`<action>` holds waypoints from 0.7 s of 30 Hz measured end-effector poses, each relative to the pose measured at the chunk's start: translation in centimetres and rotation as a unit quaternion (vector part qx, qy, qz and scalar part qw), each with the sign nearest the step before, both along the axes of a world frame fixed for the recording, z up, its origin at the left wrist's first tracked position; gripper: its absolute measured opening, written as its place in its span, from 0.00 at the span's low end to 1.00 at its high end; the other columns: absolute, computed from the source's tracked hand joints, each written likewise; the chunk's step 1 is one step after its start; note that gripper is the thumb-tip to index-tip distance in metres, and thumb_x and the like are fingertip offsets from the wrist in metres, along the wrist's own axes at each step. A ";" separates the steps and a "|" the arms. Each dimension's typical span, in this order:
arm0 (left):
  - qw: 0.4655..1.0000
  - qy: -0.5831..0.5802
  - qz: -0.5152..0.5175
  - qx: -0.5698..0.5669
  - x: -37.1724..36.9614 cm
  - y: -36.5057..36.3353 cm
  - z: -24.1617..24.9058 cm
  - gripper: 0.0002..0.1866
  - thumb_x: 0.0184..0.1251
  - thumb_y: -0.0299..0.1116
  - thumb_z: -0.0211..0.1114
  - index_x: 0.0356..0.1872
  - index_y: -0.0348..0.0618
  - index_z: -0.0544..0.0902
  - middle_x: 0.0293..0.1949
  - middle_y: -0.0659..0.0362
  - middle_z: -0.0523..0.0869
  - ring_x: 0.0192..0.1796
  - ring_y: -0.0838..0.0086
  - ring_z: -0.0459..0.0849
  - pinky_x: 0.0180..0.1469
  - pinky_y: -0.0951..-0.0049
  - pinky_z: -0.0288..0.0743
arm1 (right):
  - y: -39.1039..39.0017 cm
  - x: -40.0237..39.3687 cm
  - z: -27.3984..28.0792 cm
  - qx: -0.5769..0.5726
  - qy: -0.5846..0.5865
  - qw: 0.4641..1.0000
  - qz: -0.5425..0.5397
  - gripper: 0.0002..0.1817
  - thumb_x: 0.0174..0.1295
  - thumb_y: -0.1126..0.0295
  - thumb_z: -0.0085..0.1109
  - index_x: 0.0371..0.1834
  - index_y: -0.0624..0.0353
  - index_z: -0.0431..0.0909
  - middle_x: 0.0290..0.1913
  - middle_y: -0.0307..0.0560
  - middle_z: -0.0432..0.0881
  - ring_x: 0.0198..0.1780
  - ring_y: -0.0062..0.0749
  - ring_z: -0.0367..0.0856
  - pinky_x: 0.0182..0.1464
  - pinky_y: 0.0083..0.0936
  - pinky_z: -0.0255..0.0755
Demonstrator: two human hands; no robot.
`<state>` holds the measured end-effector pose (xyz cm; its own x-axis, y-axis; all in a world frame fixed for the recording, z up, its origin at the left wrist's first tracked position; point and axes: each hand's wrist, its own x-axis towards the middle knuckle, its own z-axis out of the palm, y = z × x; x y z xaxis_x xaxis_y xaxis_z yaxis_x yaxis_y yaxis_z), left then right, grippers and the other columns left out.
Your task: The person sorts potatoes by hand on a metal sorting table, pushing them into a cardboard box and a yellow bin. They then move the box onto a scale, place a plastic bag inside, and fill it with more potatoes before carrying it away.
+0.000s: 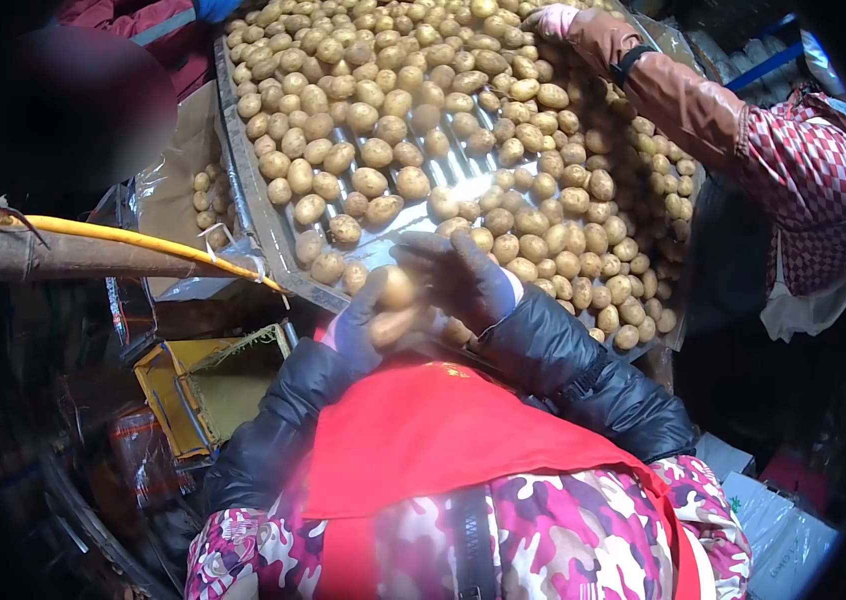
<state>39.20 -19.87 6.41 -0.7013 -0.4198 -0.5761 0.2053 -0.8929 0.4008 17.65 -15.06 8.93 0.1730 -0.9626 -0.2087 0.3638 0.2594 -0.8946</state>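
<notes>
Both my hands wear grey and lavender gloves and are at the near edge of a metal sorting table [278,235] covered with potatoes. My left hand [355,318] is closed around a potato [396,288], and a second, blurred potato [393,326] shows just below, against the same hand. Close beside it, my right hand [460,280] has its fingers stretched out and its thumb apart, with nothing seen in its grip. Loose potatoes [383,209] lie in front of both hands. The underside of my right palm is partly hidden.
A co-worker's gloved hand [553,20] reaches over the potatoes at the upper right. Another person's red sleeve [183,50] shows at the upper left. A pole with a yellow cable [143,233] runs in from the left, above a yellow crate [198,385]. More potatoes [213,200] lie in a carton.
</notes>
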 end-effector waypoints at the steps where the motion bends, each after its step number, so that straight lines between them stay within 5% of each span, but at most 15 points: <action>1: 1.000 0.022 0.004 -0.014 1.0 0.0 0.0 0.36 0.81 0.65 0.55 0.72 0.43 0.74 0.58 0.52 0.86 0.52 0.64 0.90 0.52 0.63 0.87 | -0.1 -0.1 -0.1 0.017 -0.009 1.000 -0.001 0.42 0.81 0.35 0.40 0.81 0.61 0.65 0.76 0.53 0.73 0.76 0.40 0.71 0.77 0.43 0.64; 3: 0.999 0.000 0.029 -0.028 3.9 0.2 -0.2 0.36 0.82 0.63 0.53 0.73 0.41 0.72 0.57 0.50 0.87 0.50 0.61 0.91 0.50 0.63 0.88 | -1.3 -1.3 -3.7 0.041 0.093 0.993 0.067 0.34 0.81 0.42 0.46 0.75 0.59 0.72 0.69 0.52 0.79 0.68 0.37 0.78 0.70 0.38 0.71; 5: 0.986 -0.060 0.045 -0.149 9.3 0.5 -1.9 0.37 0.82 0.64 0.52 0.73 0.40 0.72 0.56 0.47 0.87 0.49 0.59 0.91 0.46 0.62 0.89 | -1.1 -1.1 -0.9 0.078 0.216 0.967 0.109 0.21 0.80 0.55 0.54 0.64 0.57 0.82 0.57 0.51 0.87 0.60 0.36 0.85 0.62 0.34 0.79; 7: 0.989 -0.028 0.132 -0.066 14.2 -1.0 -1.2 0.40 0.80 0.67 0.53 0.72 0.40 0.73 0.52 0.46 0.88 0.45 0.59 0.91 0.41 0.64 0.88 | 0.6 -1.1 3.9 -0.097 0.431 0.880 0.172 0.14 0.74 0.66 0.60 0.58 0.58 0.83 0.52 0.52 0.88 0.56 0.45 0.87 0.61 0.40 0.80; 8: 0.982 -0.041 0.177 -0.056 16.4 -2.0 0.1 0.37 0.79 0.62 0.60 0.71 0.39 0.73 0.48 0.46 0.88 0.40 0.61 0.90 0.38 0.68 0.87 | 0.1 -1.4 2.8 -0.131 0.471 0.823 0.289 0.15 0.72 0.66 0.60 0.59 0.55 0.83 0.56 0.53 0.86 0.61 0.51 0.83 0.65 0.45 0.76; 9: 0.936 -0.220 0.251 -0.114 17.3 -2.2 2.0 0.33 0.78 0.59 0.62 0.68 0.40 0.76 0.47 0.46 0.88 0.40 0.60 0.90 0.40 0.65 0.89 | 1.3 -1.7 0.5 -0.209 0.497 0.793 0.284 0.17 0.70 0.65 0.61 0.61 0.54 0.82 0.60 0.53 0.84 0.65 0.53 0.79 0.68 0.46 0.73; 10: 0.920 -0.188 0.343 0.038 20.2 -4.9 1.3 0.27 0.78 0.56 0.63 0.62 0.44 0.80 0.45 0.49 0.88 0.39 0.61 0.90 0.42 0.61 0.90 | 2.6 -2.0 -1.6 -0.282 0.520 0.757 0.277 0.20 0.69 0.65 0.63 0.63 0.52 0.81 0.64 0.52 0.82 0.70 0.54 0.75 0.70 0.48 0.70; 12: 0.888 -0.185 0.416 -0.069 21.9 -7.9 3.0 0.20 0.80 0.51 0.63 0.59 0.47 0.82 0.44 0.54 0.89 0.42 0.60 0.91 0.51 0.51 0.92 | 3.0 -1.5 -3.3 -0.307 0.537 0.746 0.245 0.23 0.67 0.63 0.64 0.66 0.49 0.79 0.69 0.50 0.78 0.75 0.53 0.70 0.73 0.51 0.65; 14: 0.935 0.011 0.264 -0.239 28.4 -12.1 -3.5 0.21 0.81 0.50 0.61 0.58 0.43 0.83 0.41 0.55 0.88 0.38 0.66 0.90 0.48 0.54 0.93 | 2.7 -1.7 -3.9 -0.330 0.574 0.712 0.234 0.27 0.65 0.62 0.64 0.69 0.47 0.77 0.73 0.49 0.74 0.78 0.52 0.66 0.75 0.54 0.63; 17: 0.903 -0.205 0.336 -0.173 29.3 -13.3 -6.4 0.21 0.82 0.49 0.60 0.59 0.42 0.83 0.41 0.56 0.88 0.36 0.69 0.89 0.47 0.58 0.92 | 1.0 -3.4 -4.6 -0.352 0.662 0.618 0.238 0.34 0.64 0.62 0.65 0.75 0.43 0.70 0.77 0.47 0.71 0.81 0.49 0.63 0.78 0.61 0.56; 19: 0.854 -0.343 0.370 -0.127 29.1 -13.6 -7.3 0.21 0.83 0.48 0.60 0.60 0.41 0.83 0.41 0.56 0.88 0.35 0.72 0.88 0.46 0.61 0.92 | 0.7 -5.4 -0.8 -0.295 0.692 0.628 0.198 0.35 0.63 0.55 0.66 0.75 0.45 0.71 0.77 0.47 0.71 0.81 0.48 0.63 0.80 0.62 0.52; 21: 0.832 -0.460 0.259 -0.170 25.1 -10.9 -4.5 0.21 0.84 0.45 0.59 0.61 0.38 0.82 0.43 0.56 0.89 0.36 0.71 0.88 0.44 0.67 0.90 | 0.9 -7.9 -1.6 -0.252 0.736 0.610 0.150 0.34 0.63 0.52 0.66 0.73 0.48 0.74 0.77 0.49 0.71 0.81 0.48 0.62 0.81 0.63 0.50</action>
<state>64.35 -30.76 1.87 0.2972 -0.7769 -0.5550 -0.0055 -0.5827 0.8127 9.73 -14.20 7.35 0.3397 -0.9396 -0.0411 -0.9262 -0.3266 -0.1883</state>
